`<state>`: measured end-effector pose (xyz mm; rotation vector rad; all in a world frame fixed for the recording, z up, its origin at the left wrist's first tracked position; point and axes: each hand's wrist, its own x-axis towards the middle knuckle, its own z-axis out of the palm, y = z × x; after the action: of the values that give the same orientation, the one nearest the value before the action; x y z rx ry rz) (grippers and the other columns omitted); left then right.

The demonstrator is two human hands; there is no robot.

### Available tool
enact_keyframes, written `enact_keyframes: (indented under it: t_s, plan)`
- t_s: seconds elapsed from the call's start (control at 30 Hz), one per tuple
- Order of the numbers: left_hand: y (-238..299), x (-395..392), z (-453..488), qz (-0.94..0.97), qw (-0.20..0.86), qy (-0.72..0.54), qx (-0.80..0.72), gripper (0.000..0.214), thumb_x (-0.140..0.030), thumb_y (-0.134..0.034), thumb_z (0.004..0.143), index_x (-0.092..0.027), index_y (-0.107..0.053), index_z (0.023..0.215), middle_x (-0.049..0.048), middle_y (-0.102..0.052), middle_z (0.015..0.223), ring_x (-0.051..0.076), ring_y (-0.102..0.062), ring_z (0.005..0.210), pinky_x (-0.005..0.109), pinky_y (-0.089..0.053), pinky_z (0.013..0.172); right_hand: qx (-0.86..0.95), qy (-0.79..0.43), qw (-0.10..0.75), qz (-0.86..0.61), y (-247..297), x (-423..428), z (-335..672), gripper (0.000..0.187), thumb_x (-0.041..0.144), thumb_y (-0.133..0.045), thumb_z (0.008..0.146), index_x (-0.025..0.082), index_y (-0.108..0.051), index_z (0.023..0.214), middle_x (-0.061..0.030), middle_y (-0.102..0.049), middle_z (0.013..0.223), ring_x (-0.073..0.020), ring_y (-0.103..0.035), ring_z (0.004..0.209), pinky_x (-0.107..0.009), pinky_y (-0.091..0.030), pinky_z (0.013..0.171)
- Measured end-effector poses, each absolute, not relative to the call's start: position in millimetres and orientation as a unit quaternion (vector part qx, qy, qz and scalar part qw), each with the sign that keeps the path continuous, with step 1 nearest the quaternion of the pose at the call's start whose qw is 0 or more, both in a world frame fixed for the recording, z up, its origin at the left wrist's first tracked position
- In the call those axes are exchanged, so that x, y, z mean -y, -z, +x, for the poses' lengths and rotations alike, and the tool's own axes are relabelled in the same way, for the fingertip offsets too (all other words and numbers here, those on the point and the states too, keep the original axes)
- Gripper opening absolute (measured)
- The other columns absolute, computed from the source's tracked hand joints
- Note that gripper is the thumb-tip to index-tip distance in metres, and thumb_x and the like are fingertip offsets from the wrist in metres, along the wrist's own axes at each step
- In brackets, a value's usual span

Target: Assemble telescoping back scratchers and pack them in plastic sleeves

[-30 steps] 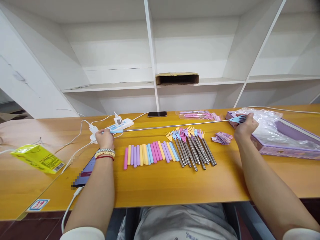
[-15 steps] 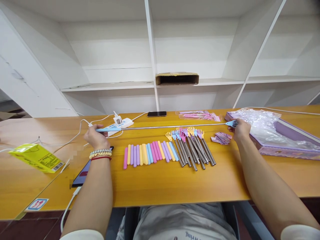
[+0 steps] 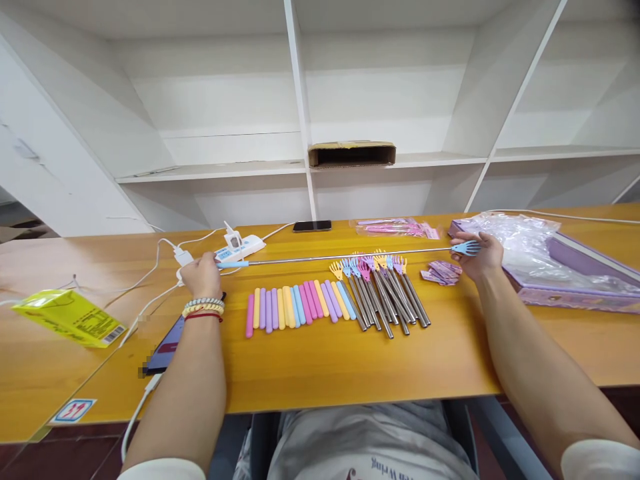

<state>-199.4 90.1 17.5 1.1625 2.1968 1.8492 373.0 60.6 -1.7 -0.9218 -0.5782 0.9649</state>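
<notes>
A telescopic back scratcher [image 3: 345,257] is drawn out long and held almost level above the table. My left hand [image 3: 201,275] is closed round its light blue handle. At the other end, the blue claw head [image 3: 466,248] lies against the fingers of my right hand [image 3: 481,257], which holds it loosely with the thumb lifted. Below the rod lies a row of coloured handle sleeves [image 3: 295,305] in pink, yellow, purple and blue. Right of the sleeves is a pile of shortened metal rods [image 3: 395,297] with coloured claw heads.
A purple box [image 3: 575,299] with clear plastic bags stands at the right, near small printed cards [image 3: 442,273]. Packaged pink items [image 3: 395,228] and a phone [image 3: 312,227] lie at the back. At left are a power strip [image 3: 245,249], cables, a yellow carton [image 3: 70,317] and a tablet-like device [image 3: 167,347].
My left hand has shifted slightly right and turned, now covering more of the blue handle. My right hand's grip on the claw head has loosened, its fingers more extended.
</notes>
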Motion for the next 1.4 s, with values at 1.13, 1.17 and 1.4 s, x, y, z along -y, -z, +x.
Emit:
enact_keyframes:
  t_s: [1.13, 1.17, 1.4]
  plan:
    - [-19, -1, -9, 0.833, 0.146, -0.237, -0.479, 0.04, -0.049, -0.033, 0.09, -0.02, -0.052, 0.07, -0.0019, -0.053, 0.046, 0.014, -0.053, 0.05, 0.026, -0.034, 0.056, 0.479, -0.599, 0.612, -0.194, -6, -16, 191, 0.035, 0.05, -0.07, 0.064, 0.02, -0.062, 0.079, -0.0008, -0.057, 0.071, -0.012, -0.051, 0.059, -0.025, -0.04, 0.051]
    - [-19, 2, -5, 0.837, 0.131, -0.23, -0.478, 0.039, -0.049, -0.032, 0.09, -0.02, -0.053, 0.073, -0.0007, -0.057, 0.051, 0.015, -0.056, 0.054, 0.026, -0.035, 0.057, 0.485, -0.596, 0.608, -0.2, -1, -17, 185, 0.032, 0.049, -0.071, 0.065, 0.019, -0.061, 0.074, -0.0013, -0.057, 0.073, -0.0117, -0.05, 0.06, -0.025, -0.04, 0.052]
    - [-16, 8, 7, 0.848, 0.038, -0.199, -0.489, 0.038, -0.049, -0.037, 0.087, -0.02, -0.059, 0.077, 0.0044, -0.062, 0.067, 0.02, -0.059, 0.065, 0.029, -0.033, 0.057, 0.489, -0.649, 0.56, -0.163, 3, -3, 165, 0.057, 0.063, -0.051, 0.076, 0.016, -0.037, 0.047, -0.005, -0.054, 0.081, -0.017, -0.052, 0.081, -0.029, -0.045, 0.068]
